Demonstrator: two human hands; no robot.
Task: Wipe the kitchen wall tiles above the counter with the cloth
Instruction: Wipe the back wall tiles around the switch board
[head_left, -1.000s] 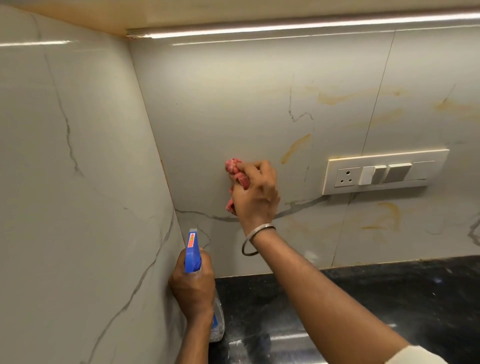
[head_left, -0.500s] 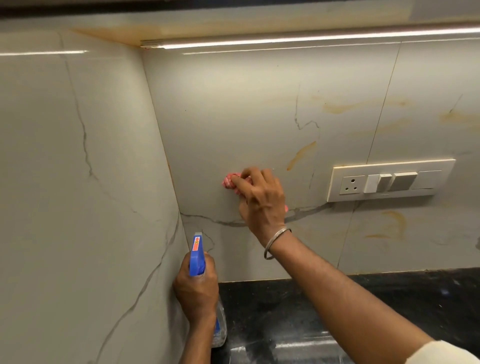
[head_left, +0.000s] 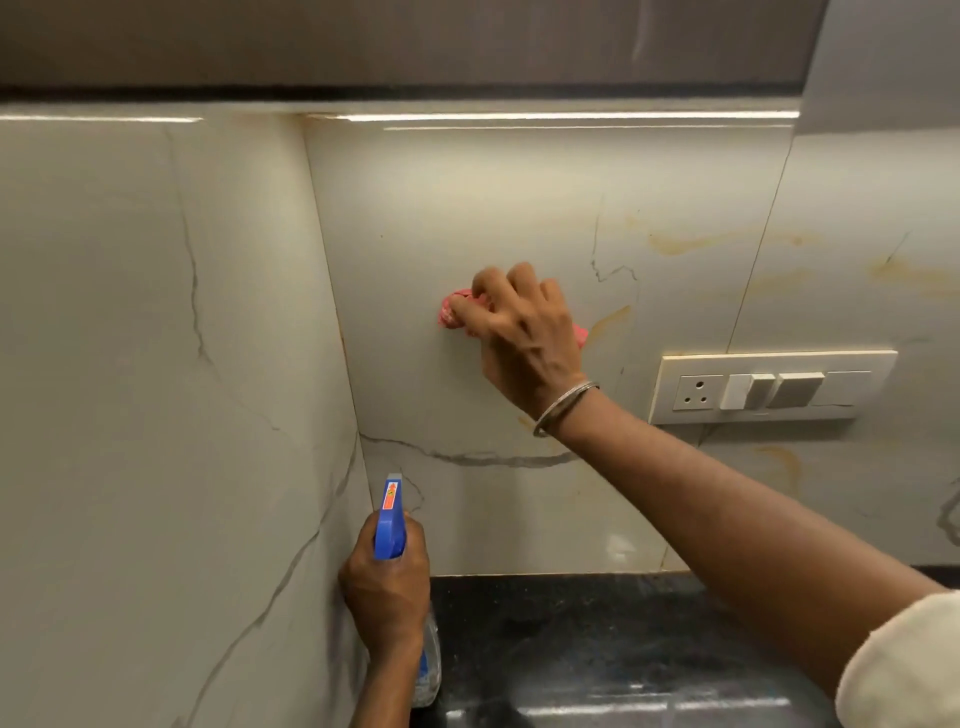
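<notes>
right hand (head_left: 524, 338) grasps cloth (head_left: 453, 312), pressing it on tiles (head_left: 467, 208) mid-wall; left hand (head_left: 387, 587) grasps spray bottle (head_left: 390, 525). wiping underway, seemingly; yellow streaks right, near socket (head_left: 769, 384), left to do.

silver bangle (head_left: 563, 408) (right wrist), cream sleeve (head_left: 904, 670)

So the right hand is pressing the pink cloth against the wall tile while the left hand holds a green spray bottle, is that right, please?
Not quite: the head view shows the spray bottle has a blue head, not green. The right hand does press the pink cloth against the wall tile, and the left hand holds the bottle.
</notes>
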